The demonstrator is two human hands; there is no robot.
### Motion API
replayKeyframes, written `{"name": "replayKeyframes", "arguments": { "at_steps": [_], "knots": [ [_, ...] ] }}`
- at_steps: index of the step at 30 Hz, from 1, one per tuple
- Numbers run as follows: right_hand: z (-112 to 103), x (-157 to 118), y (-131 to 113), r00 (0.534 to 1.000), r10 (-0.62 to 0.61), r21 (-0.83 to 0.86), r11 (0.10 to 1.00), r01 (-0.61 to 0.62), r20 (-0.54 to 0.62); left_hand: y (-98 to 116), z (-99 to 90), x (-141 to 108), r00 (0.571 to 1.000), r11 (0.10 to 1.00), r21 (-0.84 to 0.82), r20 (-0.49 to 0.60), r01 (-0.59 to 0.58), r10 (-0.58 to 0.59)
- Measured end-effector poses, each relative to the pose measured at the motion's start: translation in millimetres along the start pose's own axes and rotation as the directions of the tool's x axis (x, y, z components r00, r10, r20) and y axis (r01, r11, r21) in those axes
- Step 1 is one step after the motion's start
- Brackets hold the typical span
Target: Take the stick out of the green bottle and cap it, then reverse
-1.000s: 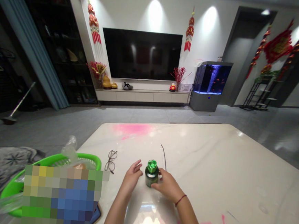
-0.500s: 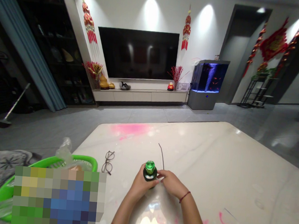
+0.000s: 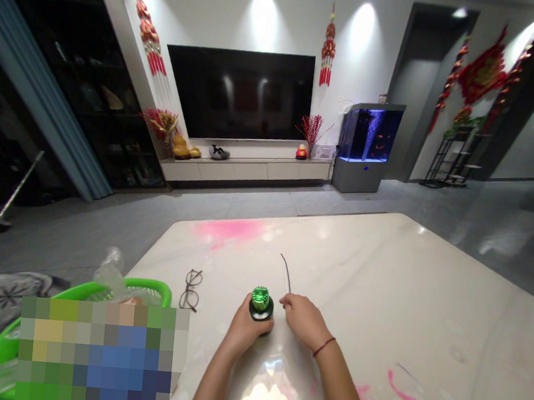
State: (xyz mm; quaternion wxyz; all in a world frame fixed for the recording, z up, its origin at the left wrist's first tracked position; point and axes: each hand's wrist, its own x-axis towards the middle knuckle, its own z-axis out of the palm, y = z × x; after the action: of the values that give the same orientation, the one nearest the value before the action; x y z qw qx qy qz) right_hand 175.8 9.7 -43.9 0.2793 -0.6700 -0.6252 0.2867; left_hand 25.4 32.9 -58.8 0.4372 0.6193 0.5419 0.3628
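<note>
A dark bottle with a shiny green top point(image 3: 260, 299) stands on the pale table point(image 3: 353, 281), seen from above. My left hand point(image 3: 245, 328) is wrapped round it, thumb across its near side. Just to the right, my right hand point(image 3: 303, 317) is closed in a pinch on the near end of a thin black strip point(image 3: 286, 270), which points away over the table. A small gap separates my right hand from the bottle. Left of the bottle lie the eyeglasses point(image 3: 191, 290).
A green basket point(image 3: 162, 290) with plastic bags is at the lower left, partly pixelated. Pink stains point(image 3: 230, 228) mark the table's far left and near right. Beyond are a television point(image 3: 240, 96) and a fish tank point(image 3: 369, 137).
My right hand has moved away from the bottle, opening a gap. My left hand still holds the bottle, which now appears slightly farther left. The view has shifted a little.
</note>
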Motion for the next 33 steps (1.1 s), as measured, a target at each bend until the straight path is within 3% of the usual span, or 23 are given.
{"name": "replayKeyframes", "arguments": {
  "at_steps": [3, 8, 15, 18, 22, 24, 29, 33],
  "knots": [
    [-4.7, -1.3, -12.1, 0.988, -0.061, 0.047, 0.997, 0.069, -0.142, 0.4, -0.5, 0.8, 1.000, 1.000, -0.005, 0.001, 0.016, -0.016],
    [-0.3, -1.2, -25.5, 0.955, -0.189, 0.227, 0.944, 0.241, -0.229, 0.6, -1.8, 1.7, 0.999, 0.996, -0.086, 0.039, 0.035, -0.031],
    [11.0, -0.8, -27.4, 0.938, -0.250, 0.300, 0.900, 0.316, -0.238, -1.3, -6.5, -2.1, 0.991, 0.982, -0.143, 0.072, 0.121, -0.112],
    [13.1, -0.2, -26.6, 0.941, -0.252, 0.342, 0.884, 0.319, -0.228, 4.0, -15.9, -8.3, 0.975, 0.957, -0.199, 0.107, 0.212, -0.193],
    [13.9, 0.5, -25.8, 0.945, -0.248, 0.373, 0.873, 0.313, -0.213, 16.5, -29.1, -22.0, 0.899, 0.889, -0.134, 0.085, 0.437, -0.429],
    [14.4, 1.0, -25.2, 0.947, -0.244, 0.374, 0.875, 0.308, -0.211, 22.1, -30.8, -29.0, 0.868, 0.855, -0.149, 0.110, 0.497, -0.485],
    [17.3, 1.9, -24.4, 0.952, -0.228, 0.391, 0.872, 0.293, -0.205, 30.7, -26.4, -36.1, 0.852, 0.830, -0.195, 0.148, 0.523, -0.502],
    [20.5, 2.5, -25.3, 0.956, -0.232, 0.408, 0.867, 0.288, -0.181, 26.4, -24.9, -30.2, 0.874, 0.862, -0.153, 0.133, 0.484, -0.467]
  ]
}}
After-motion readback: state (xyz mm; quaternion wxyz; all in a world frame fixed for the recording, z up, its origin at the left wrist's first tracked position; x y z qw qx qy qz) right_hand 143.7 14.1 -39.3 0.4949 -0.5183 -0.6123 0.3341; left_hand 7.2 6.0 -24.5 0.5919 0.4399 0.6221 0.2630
